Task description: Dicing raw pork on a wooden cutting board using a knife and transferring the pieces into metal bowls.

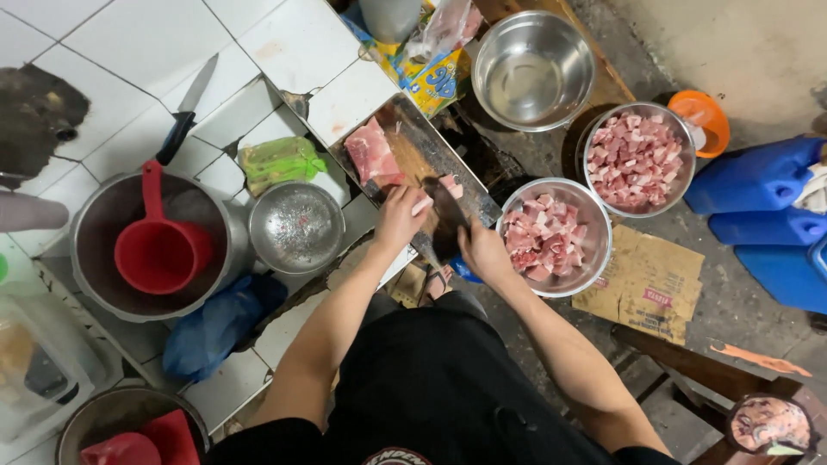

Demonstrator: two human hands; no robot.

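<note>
A white-tiled table (129, 34) with dark grout lines fills the left, its tiles stained and chipped in places; a dark patch with a drain hole (39, 112) lies at its far left. To the right lies a rough grey concrete floor (758, 52), dirty and damp-looking, with a flattened piece of cardboard (650, 280) on it. Blue plastic jerrycans (758, 176) stand at the right edge. Lighting is even and dull.

The scene is lit evenly and rather dimly from overhead. Soft glare is thrown off the white tiles (129, 52) at far left and off the empty steel bowl (532, 69). Shadows are kept short and faint. Wide-angle bending is seen at the edges, and the near corners are slightly softened.
</note>
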